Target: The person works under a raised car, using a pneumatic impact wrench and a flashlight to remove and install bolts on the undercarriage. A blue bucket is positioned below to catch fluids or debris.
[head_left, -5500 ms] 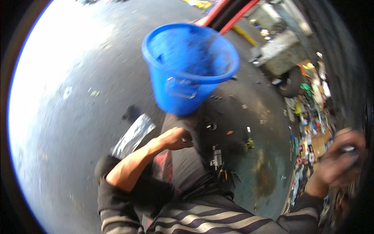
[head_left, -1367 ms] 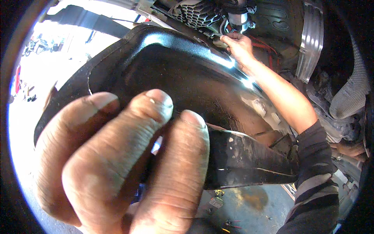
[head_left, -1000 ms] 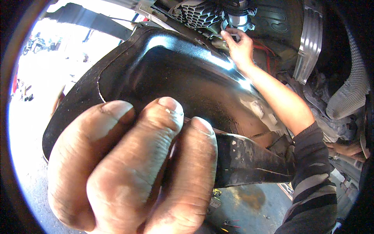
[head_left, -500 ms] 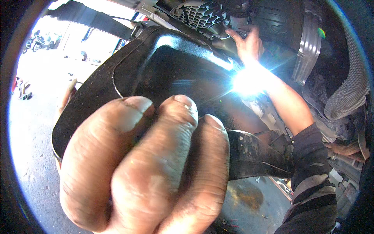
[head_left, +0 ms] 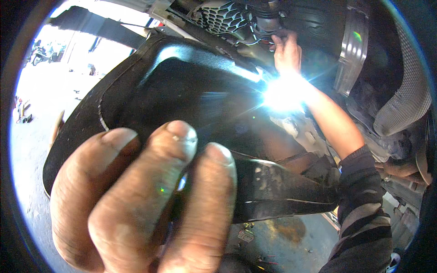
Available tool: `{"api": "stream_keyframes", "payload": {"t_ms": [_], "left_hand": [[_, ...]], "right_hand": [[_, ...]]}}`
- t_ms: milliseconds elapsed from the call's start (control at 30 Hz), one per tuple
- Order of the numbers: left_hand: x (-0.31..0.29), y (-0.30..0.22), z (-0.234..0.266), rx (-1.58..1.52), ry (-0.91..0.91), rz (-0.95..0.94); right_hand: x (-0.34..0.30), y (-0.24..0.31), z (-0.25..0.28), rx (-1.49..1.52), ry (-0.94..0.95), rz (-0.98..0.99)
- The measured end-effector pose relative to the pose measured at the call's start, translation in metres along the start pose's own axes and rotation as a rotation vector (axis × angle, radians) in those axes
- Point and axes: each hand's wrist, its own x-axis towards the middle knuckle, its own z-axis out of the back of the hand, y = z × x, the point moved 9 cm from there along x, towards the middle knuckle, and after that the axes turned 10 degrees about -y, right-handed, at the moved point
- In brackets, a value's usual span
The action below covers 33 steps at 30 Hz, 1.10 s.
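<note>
At upper centre, right hand beside a clamped cylindrical fitting

The right hand (head_left: 287, 52) has its fingers bent and drawn close together at the lower end of the cylindrical fitting (head_left: 266, 20), which lies just above and left of them, long axis roughly upright in the frame. Whether they hold it cannot be told. The left hand (head_left: 141, 204) looms at lower left, well apart from the fitting, three fingers curled with narrow gaps; any grip is hidden. Between the hands, the black moulded panel (head_left: 186, 98) stretches from the left across to lower right. Glare (head_left: 284, 94) masks the right wrist.
</note>
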Motion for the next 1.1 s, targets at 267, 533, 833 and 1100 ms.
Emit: {"api": "stream_keyframes", "payload": {"t_ms": [267, 533, 833, 1100], "left_hand": [[0.004, -0.007, 0.004, -0.001, -0.074, -0.02], [0.007, -0.016, 0.014, -0.02, -0.231, -0.014], [0.001, -0.015, 0.008, 0.061, 0.137, 0.049], [0.003, -0.023, 0.006, 0.135, 0.153, -0.074]], "right_hand": [[0.015, -0.01, 0.016, -0.053, -0.082, 0.02], [0.019, -0.001, 0.021, -0.012, -0.091, 0.232], [0.021, -0.003, 0.024, -0.054, -0.05, 0.325], [0.034, -0.01, 0.021, 0.016, 0.007, 0.275]]}}
